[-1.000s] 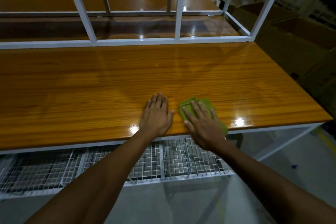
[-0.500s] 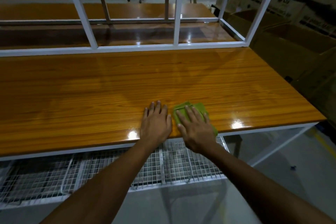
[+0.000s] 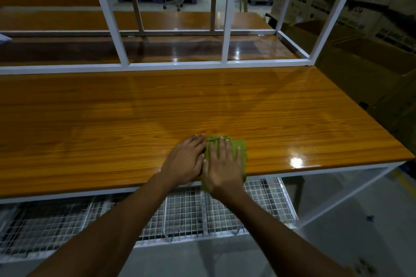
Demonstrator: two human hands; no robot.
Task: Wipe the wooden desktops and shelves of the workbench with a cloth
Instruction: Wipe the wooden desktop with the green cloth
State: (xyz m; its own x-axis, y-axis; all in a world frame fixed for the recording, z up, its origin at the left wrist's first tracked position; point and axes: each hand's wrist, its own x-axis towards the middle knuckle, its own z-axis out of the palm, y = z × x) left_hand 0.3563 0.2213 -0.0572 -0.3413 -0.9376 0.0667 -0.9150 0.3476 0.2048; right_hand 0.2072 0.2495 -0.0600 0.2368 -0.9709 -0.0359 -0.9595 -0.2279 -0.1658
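Note:
A glossy wooden desktop [image 3: 112, 123] fills the middle of the view, edged by a white metal frame. My right hand [image 3: 221, 165] lies flat on a green cloth [image 3: 239, 147] at the desktop's front edge, fingers straight, pressing it down. Most of the cloth is hidden under that hand. My left hand [image 3: 185, 159] rests flat on the bare wood directly left of the cloth, its side touching my right hand. Behind the frame's uprights a second wooden shelf [image 3: 180, 48] runs across.
White frame posts [image 3: 226, 20] rise at the desktop's back edge. A wire mesh rack [image 3: 191, 211] hangs below the front edge. Cardboard boxes [image 3: 364, 67] stand off the right end. Another wooden bench [image 3: 175, 20] lies further back.
My right hand has slid the cloth leftward along the front edge until it meets my left hand. My left hand stays flat on the wood. The camera has shifted, showing more frame above.

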